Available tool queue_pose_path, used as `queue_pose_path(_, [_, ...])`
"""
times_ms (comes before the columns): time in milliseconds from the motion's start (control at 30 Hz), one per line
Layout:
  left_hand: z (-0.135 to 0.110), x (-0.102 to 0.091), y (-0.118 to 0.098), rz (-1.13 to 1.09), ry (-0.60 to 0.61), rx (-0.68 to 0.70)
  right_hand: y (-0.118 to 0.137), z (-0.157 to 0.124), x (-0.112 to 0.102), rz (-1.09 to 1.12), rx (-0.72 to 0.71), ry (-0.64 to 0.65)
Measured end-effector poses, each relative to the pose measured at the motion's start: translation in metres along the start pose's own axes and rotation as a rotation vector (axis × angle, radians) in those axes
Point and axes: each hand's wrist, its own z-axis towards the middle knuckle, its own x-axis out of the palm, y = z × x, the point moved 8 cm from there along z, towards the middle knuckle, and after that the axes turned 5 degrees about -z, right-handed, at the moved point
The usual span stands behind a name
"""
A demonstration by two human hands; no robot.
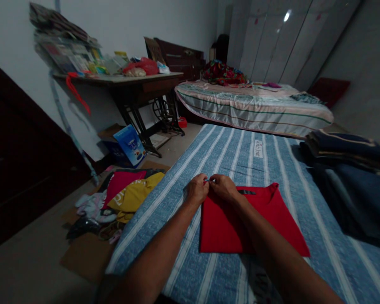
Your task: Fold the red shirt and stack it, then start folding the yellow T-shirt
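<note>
A red shirt [223, 230] lies folded into a flat, roughly square shape on the blue striped bedspread [177, 236], with a dark label at its collar. At the shirt's far left corner my left hand [197, 190] is closed in a pinch on the fabric. My right hand [223, 187] pinches the same corner just beside it, its forearm crossing over the shirt. Between the two sets of fingertips shows a tiny pale bit, too small to make out.
Folded dark trousers [364, 190] are stacked on the bed's right side. Loose clothes [136, 194], cardboard and a blue box [129, 145] lie on the floor at left. Beyond stand a cluttered sewing-machine table [114, 80] and a second bed [240, 105].
</note>
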Motion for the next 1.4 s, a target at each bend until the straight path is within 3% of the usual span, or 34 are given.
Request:
queue_pose_path(233, [-0.001, -0.013, -0.01, 0.067, -0.033, 0.023, 0.01, -0.041, -0.027, -0.03, -0.091, -0.047])
queue_pose_path(400, [-0.014, -0.032, -0.047, 0.182, -0.05, 0.142, -0.003, -0.083, -0.044, -0.023, -0.117, -0.132])
queue_pose_path(500, [-0.03, -0.022, -0.068, 0.25, 0.044, 0.255, -0.015, -0.108, -0.052, 0.063, -0.16, -0.244])
queue_pose_path(567, [-0.04, -0.008, -0.071, 0.289, 0.127, 0.277, -0.023, -0.124, -0.056, 0.107, -0.182, -0.32])
queue_pose_path(700, [-0.048, 0.017, -0.059, 0.339, 0.272, 0.235, -0.035, -0.15, -0.065, 0.086, -0.209, -0.438])
queue_pose_path(800, [-0.048, 0.023, -0.051, 0.359, 0.292, 0.221, -0.045, -0.164, -0.074, 0.022, -0.204, -0.526])
queue_pose_path(1000, [-0.043, 0.02, -0.05, 0.397, 0.265, 0.248, -0.079, -0.166, -0.09, -0.028, -0.123, -0.595])
queue_pose_path(1133, [-0.035, 0.007, -0.064, 0.396, 0.196, 0.278, -0.11, -0.159, -0.105, -0.059, -0.008, -0.658])
queue_pose_path(1267, [-0.024, 0.002, -0.1, 0.304, 0.113, 0.401, -0.133, -0.149, -0.108, -0.105, 0.127, -0.71])
queue_pose_path(1400, [-0.01, 0.033, -0.151, 0.135, 0.201, 0.495, -0.143, -0.14, -0.097, -0.144, 0.217, -0.732])
